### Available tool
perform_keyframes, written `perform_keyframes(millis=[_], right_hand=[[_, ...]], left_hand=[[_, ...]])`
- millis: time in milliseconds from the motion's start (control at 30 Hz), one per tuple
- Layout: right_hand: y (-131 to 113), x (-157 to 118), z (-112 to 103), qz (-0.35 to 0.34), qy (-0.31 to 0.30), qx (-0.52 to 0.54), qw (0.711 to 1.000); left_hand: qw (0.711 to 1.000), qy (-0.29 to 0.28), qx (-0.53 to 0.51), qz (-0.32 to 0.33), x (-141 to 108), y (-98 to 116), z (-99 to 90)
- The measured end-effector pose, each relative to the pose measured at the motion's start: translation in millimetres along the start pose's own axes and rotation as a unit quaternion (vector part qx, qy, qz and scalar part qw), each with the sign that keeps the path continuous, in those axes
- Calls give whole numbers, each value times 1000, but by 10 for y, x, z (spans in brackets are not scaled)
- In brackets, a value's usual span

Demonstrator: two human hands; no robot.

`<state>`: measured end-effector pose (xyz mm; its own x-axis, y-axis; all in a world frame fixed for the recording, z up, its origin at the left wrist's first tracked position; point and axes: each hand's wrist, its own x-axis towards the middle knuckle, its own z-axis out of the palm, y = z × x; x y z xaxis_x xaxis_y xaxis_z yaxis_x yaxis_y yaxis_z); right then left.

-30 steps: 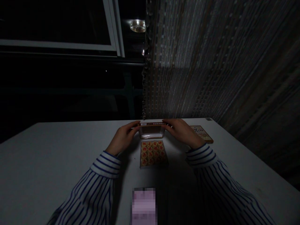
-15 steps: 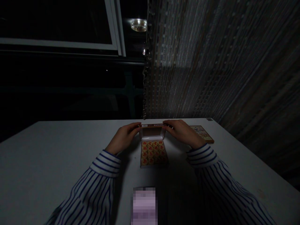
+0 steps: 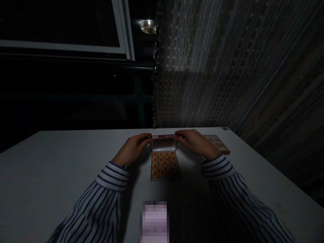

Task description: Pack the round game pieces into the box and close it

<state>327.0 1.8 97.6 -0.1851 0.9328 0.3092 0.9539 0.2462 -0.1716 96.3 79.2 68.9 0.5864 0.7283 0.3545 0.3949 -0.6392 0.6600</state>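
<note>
Pinching grips, left hand point(image 3: 133, 148) and right hand point(image 3: 196, 144), are lowering the lid point(image 3: 163, 137) mid-frame, narrowing its gap to the tray point(image 3: 164, 179).

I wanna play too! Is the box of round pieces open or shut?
Open: the left hand and right hand hold its lid up, and the round pieces show uncovered.

A white, smooth-topped table point(image 3: 63, 175) bears a small, dark, rectangular label point(image 3: 225, 128) at its far right corner and, at the near side, a lilac, rectangular object point(image 3: 155, 222), obscured by pixelation. Beyond, right: a grey-brown curtain of hanging strings point(image 3: 202, 60). Upper left: a white, straight-edged window frame point(image 3: 123, 30). Between these: a bright, rounded light point(image 3: 148, 27).
</note>
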Motion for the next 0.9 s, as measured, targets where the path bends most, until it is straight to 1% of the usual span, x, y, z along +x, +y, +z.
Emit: perform_keyframes(millis=[233,367,667,900], right_hand=[[24,-1,9,-3,-11,0,1000],[27,-2,8,6,-22,1,1000],[1,-15,-15,7,-32,6,999],[13,-18,-17,-16,-30,11,999]], left_hand=[[1000,-8,-5,5,-4,12,-9],[1000,-17,-8,9,-2,-1,-4],[1000,-15,14,15,-14,10,-22],[999,-18,22,19,-21,25,-43]])
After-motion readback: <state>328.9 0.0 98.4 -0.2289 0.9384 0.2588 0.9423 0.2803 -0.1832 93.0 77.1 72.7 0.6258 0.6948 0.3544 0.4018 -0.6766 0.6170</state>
